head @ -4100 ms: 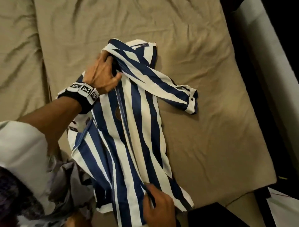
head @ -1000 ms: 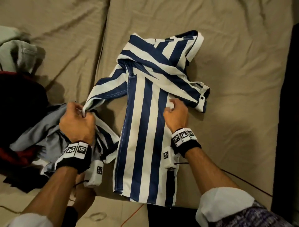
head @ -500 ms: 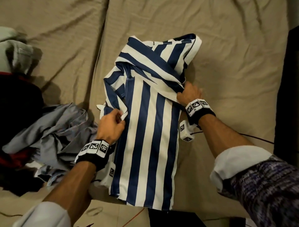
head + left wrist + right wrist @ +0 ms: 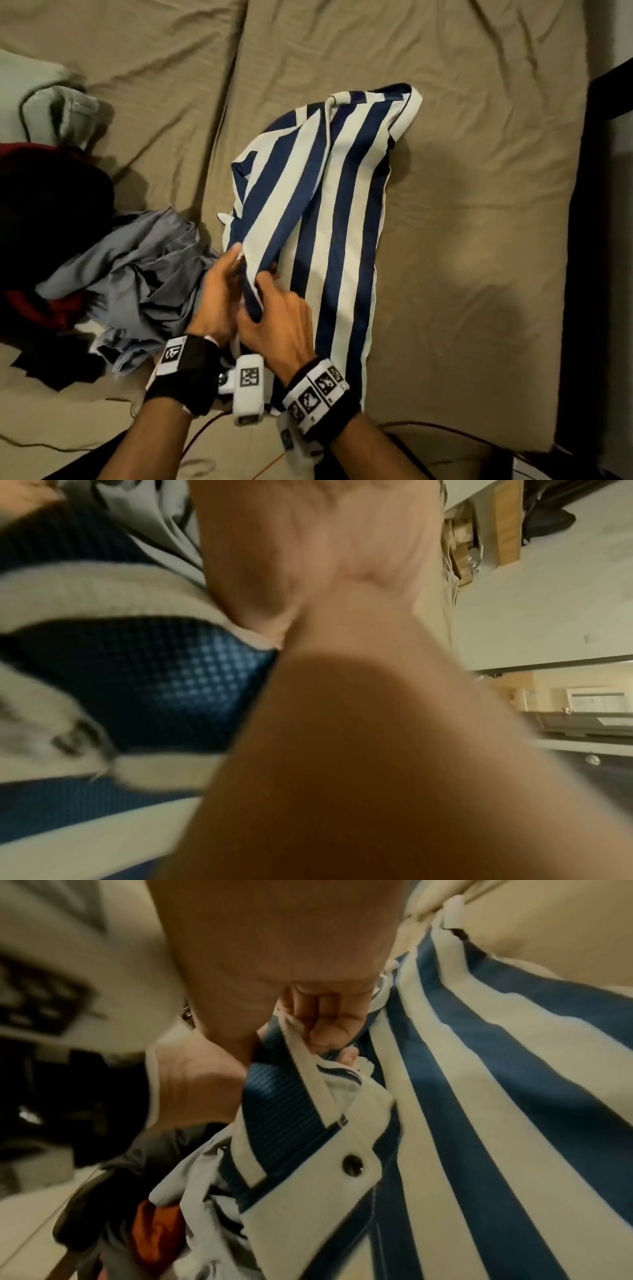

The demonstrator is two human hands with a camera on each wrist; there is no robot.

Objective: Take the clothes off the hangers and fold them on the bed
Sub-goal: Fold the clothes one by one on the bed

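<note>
Shirt: a blue-and-white striped shirt (image 4: pixel 342 212) lies lengthwise on the bed (image 4: pixel 479 171), collar end away from the person, its left side folded inward over the body.
Sleeve: one striped sleeve (image 4: pixel 274 212) runs diagonally from the shoulder down to the two hands; its cuff with a dark button (image 4: pixel 352 1165) shows in the right wrist view.
Left hand: the left hand (image 4: pixel 219 301) sits at the shirt's near-left edge, fingers curled against the sleeve end, gripping it.
Right hand: the right hand (image 4: pixel 281 322) is just beside the left, touching it, with thumb and fingers pinching the same sleeve fabric.
Bed: covered in a wrinkled tan sheet, with a seam running between two sections.
Pile: a crumpled grey garment (image 4: pixel 137 274) lies just left of the hands, beside dark and red clothes (image 4: pixel 41 219) at the left edge.
Wrists: both carry black bands with black-and-white square markers.
</note>
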